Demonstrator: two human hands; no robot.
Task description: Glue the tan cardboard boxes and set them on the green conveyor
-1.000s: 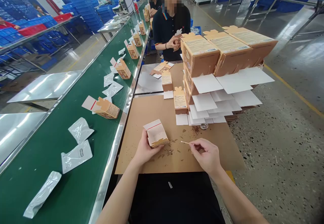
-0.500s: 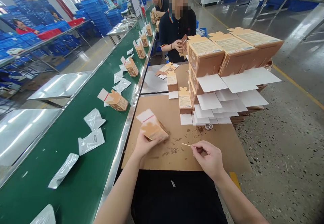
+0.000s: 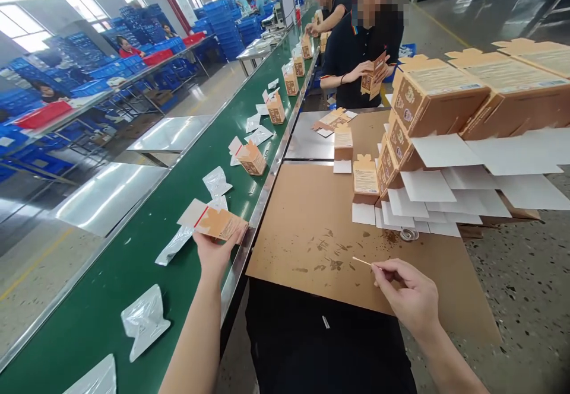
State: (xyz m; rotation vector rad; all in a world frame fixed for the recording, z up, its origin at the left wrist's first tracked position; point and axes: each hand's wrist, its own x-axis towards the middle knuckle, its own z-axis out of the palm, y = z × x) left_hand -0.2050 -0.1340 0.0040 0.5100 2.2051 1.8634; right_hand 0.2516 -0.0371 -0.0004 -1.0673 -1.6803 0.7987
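My left hand (image 3: 215, 256) is wrapped around a small brown cardboard box (image 3: 222, 223) with its white flap open, over the near edge of the green conveyor belt (image 3: 187, 305). Between the thumb and fingers of my right hand (image 3: 407, 290) is a thin cotton swab (image 3: 361, 261), its tip pointing left above the brown cardboard sheet (image 3: 294, 216). Dark smears and crumbs mark the sheet under it. A small round metal tin (image 3: 408, 235) lies by the stacked boxes (image 3: 439, 100), whose white flaps stick out towards me.
Silvery sachets (image 3: 145, 320) and open boxes (image 3: 252, 158) lie along the belt. Two more boxes (image 3: 366, 181) stand left of the stack. Across the table a co-worker (image 3: 363, 44) holds a flattened carton (image 3: 373, 76). A metal rail (image 3: 262, 204) edges the belt.
My left hand has carried the box left from above the cardboard sheet to the belt. My right hand still holds the swab over the sheet. The view has turned left.
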